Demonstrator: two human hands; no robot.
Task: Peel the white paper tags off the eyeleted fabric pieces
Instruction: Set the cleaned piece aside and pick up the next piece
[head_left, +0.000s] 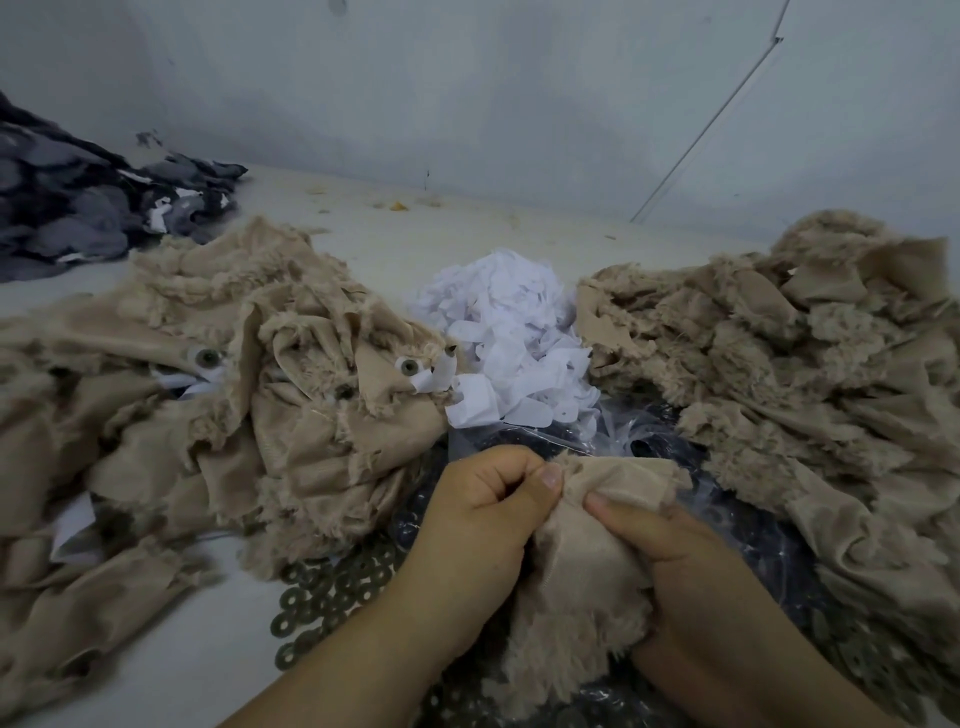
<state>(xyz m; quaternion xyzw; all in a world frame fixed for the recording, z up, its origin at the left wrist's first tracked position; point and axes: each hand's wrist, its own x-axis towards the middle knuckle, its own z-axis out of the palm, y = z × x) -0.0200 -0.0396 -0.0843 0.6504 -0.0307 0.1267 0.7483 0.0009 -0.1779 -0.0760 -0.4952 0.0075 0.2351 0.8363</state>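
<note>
We see two big heaps of beige fleecy fabric pieces on the pale table (363, 244): the left heap (197, 395) spreads from the near left edge toward the middle, and the right heap (810, 364) fills the right side. A third, darker heap of grey fabric pieces (88, 208) lies at the far left. Between the two beige heaps, toward the far side, sits one mound of loose white paper tags (509, 332). Near us, under the hands, lies a clear plastic bag (613, 436) with dark ring-shaped pieces in it; how many, we cannot count. More round metal washers (332, 587) lie scattered on the table just left of the bag. On the left heap we count three eyelets facing up, and a curled white tag (434, 382) still sticks to a piece beside one eyelet (409, 367). One beige fabric piece (587, 561) is held between both hands in the near centre: smooth woven backing on top, shaggy pile below, frayed edges. Our left hand (488, 514) is curled, thumb pressing its upper edge; our right hand (691, 577) grips its right side, thumb on top.
</note>
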